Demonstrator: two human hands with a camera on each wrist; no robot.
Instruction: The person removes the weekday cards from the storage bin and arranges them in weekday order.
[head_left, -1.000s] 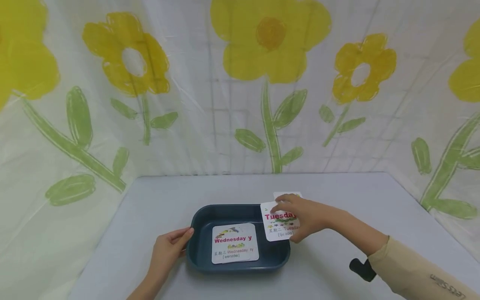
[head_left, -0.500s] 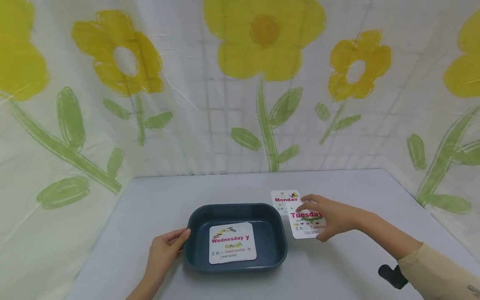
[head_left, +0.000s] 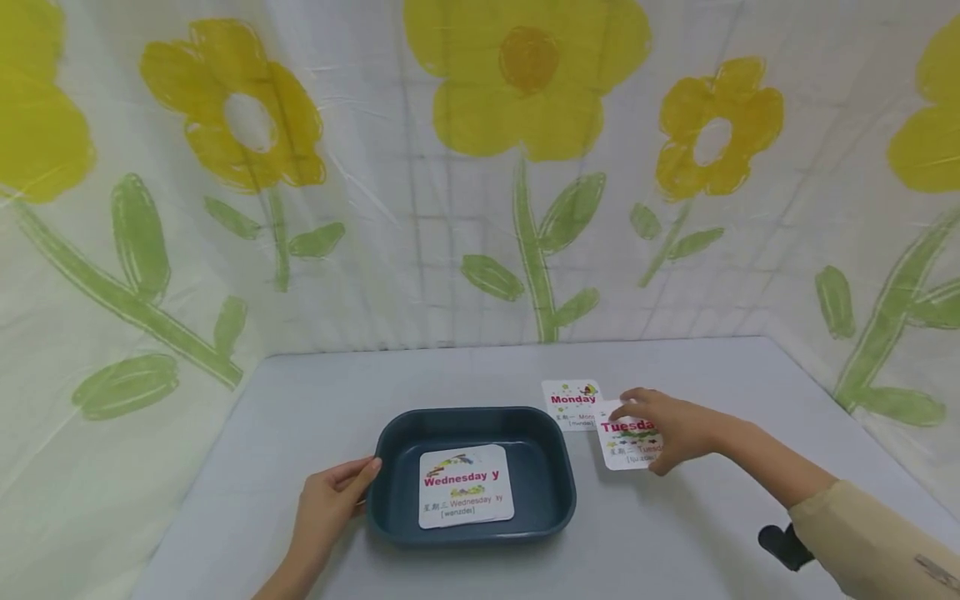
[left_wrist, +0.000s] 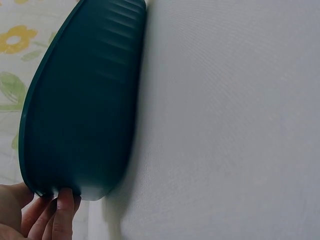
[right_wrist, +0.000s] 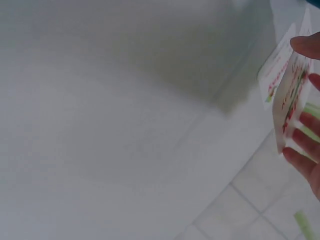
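Note:
My left hand [head_left: 333, 500] pinches the left rim of a dark teal plastic tray [head_left: 558, 492], thumb on the edge and fingers against the outer wall, as the left wrist view also shows. Inside the tray lies a small stack of white cards with a "Wednesday" card [head_left: 465, 487] on top. To the right of the tray, my right hand [head_left: 678, 429] holds a "Tuesday" card [head_left: 626, 442] by its edges, slightly above the table. A "Monday" card [head_left: 572, 400] lies flat on the table behind it, its lower right corner covered by the Tuesday card.
The white table [head_left: 337, 375] ends at the back against a hanging sheet [head_left: 375, 275] printed with yellow flowers. A black object [head_left: 783, 546] shows by the right sleeve.
My right hand has carried the Tuesday card rightward from over the tray's right rim to beside the Monday card, uncovering most of that card. My left hand stays at the tray.

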